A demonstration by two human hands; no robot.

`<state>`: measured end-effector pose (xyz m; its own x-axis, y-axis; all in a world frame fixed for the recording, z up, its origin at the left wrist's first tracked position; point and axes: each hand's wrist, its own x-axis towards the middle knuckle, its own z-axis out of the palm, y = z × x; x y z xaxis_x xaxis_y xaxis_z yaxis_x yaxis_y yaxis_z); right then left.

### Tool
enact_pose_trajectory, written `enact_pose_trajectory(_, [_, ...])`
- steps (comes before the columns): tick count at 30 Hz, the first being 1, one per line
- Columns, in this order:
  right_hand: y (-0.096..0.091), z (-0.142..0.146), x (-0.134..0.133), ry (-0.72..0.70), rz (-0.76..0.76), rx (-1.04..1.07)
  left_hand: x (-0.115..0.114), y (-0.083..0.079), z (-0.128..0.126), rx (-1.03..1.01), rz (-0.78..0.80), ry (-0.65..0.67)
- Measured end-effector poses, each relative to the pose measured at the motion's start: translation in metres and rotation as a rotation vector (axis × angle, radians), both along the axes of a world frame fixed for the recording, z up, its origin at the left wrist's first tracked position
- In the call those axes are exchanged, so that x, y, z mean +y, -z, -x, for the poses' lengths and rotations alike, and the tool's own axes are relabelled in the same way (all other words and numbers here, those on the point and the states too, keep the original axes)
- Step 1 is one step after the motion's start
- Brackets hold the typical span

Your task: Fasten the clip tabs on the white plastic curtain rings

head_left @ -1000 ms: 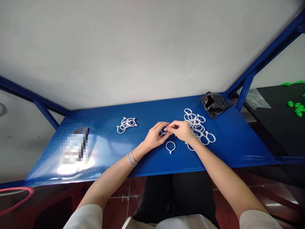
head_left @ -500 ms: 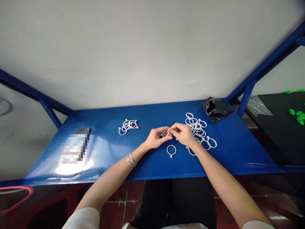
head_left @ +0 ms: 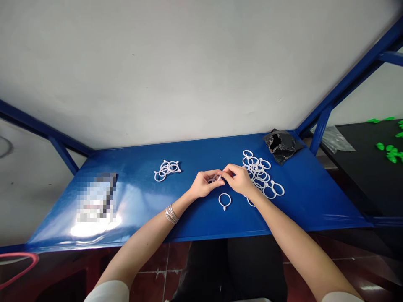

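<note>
Between my two hands is a white plastic ring (head_left: 214, 179), partly hidden by fingers. My left hand (head_left: 203, 183) curls around it, thumb below and fingers above. The fingertips of my right hand (head_left: 236, 178) pinch the ring's right side, where a small end piece is too covered to make out. Just below the hands a single white ring with a small knob (head_left: 224, 200) lies on the blue table (head_left: 201, 222). Beside my right hand spreads a pile of similar white rings (head_left: 260, 172). A smaller cluster of rings (head_left: 168, 168) rests to the left, beyond my left hand.
A torn black plastic bag (head_left: 282, 144) sits at the back right corner. On the left lies a blurred-out phone-like object (head_left: 97, 197). Blue frame bars (head_left: 321, 132) rise at both sides. To the right, a dark table (head_left: 362, 159) holds green pieces (head_left: 391, 152) and a clear bag (head_left: 336, 140).
The whole view has shifted slightly. Both hands stay together on the ring, with the right fingers slightly changed in their pinch. The piles look the same.
</note>
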<state>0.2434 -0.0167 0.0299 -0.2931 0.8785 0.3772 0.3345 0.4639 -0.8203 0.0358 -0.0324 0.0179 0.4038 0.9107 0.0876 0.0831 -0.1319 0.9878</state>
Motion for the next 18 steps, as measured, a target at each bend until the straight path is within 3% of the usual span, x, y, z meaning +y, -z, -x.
enact_pose_trajectory(6, [-0.006,-0.004,0.004,-0.004,0.146,0.080,0.004,0.012,-0.003,0.025,-0.102,-0.136])
enact_pose_trajectory(12, [-0.005,-0.006,0.009,0.056,0.248,0.200,0.008,0.015,-0.001,0.038,-0.015,-0.147])
enact_pose_trajectory(14, [-0.003,-0.007,0.011,0.049,0.265,0.207,0.008,0.013,0.003,0.119,-0.104,-0.167])
enact_pose_trajectory(18, [0.003,-0.009,0.015,0.047,0.263,0.204,0.013,0.001,0.022,0.429,-0.467,-0.245])
